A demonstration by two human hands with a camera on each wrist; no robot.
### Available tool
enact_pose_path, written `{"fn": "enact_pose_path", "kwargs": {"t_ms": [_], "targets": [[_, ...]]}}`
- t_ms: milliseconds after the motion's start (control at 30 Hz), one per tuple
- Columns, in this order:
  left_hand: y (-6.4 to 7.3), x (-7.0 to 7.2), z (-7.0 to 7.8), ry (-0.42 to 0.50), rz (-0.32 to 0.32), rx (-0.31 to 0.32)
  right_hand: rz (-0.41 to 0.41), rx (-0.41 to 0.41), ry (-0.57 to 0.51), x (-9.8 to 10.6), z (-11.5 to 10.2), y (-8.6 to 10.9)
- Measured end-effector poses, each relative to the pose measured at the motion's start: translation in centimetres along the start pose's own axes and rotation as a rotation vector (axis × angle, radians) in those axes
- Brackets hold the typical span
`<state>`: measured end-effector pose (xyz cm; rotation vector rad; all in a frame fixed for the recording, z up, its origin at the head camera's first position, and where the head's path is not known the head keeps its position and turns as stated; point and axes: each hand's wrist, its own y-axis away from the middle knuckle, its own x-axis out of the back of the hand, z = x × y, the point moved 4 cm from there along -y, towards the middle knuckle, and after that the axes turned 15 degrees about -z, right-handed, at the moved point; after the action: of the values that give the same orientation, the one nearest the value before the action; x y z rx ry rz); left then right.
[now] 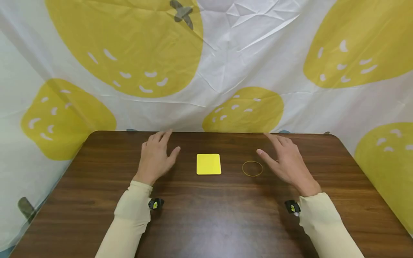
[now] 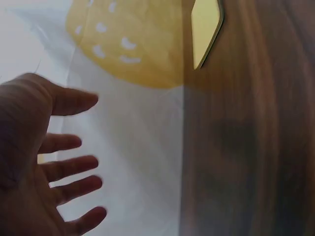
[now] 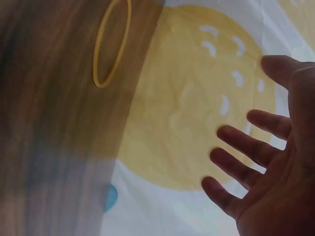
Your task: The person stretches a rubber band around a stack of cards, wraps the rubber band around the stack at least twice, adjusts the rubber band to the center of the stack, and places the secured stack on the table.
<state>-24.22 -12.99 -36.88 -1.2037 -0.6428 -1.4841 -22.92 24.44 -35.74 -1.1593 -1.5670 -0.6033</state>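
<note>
A flat yellow square with rounded corners lies on the brown wooden table, between the two hands. To its right lies a thin yellow-orange rubber band, spread in an oval loop. My left hand is held over the table left of the square, fingers spread and holding nothing. On the other side, my right hand hovers just right of the rubber band, its fingers extended and apart. In the left wrist view the square shows at the top; the right wrist view has the band at upper left.
The wooden table has rounded far corners. A white cloth printed with large yellow fruit hangs right behind its back edge and along both sides. Each sleeved forearm carries a small black device near the wrist.
</note>
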Motion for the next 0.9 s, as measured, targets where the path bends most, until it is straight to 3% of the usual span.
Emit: {"fn": "enact_pose_path", "kwargs": {"t_ms": [233,500,633,900], "targets": [[-1.5,-3.5,1.3,0.116,-0.285,-0.079,-0.220,-0.052,-0.102,-2.1,0.7,-0.6],[-3.3,-6.9,2.2,0.114,-0.546,-0.086,-0.324,-0.077,-0.097,-4.0,2.4,-1.6],[-3.8,-7.4,2.4,0.098,-0.609,-0.063,-0.347,-0.085,-0.062,-4.3,3.0,-2.3],[-4.9,-7.8,2.7,0.126,-0.651,-0.005,-0.407,-0.161,-0.040,-4.7,3.5,-3.4]]}}
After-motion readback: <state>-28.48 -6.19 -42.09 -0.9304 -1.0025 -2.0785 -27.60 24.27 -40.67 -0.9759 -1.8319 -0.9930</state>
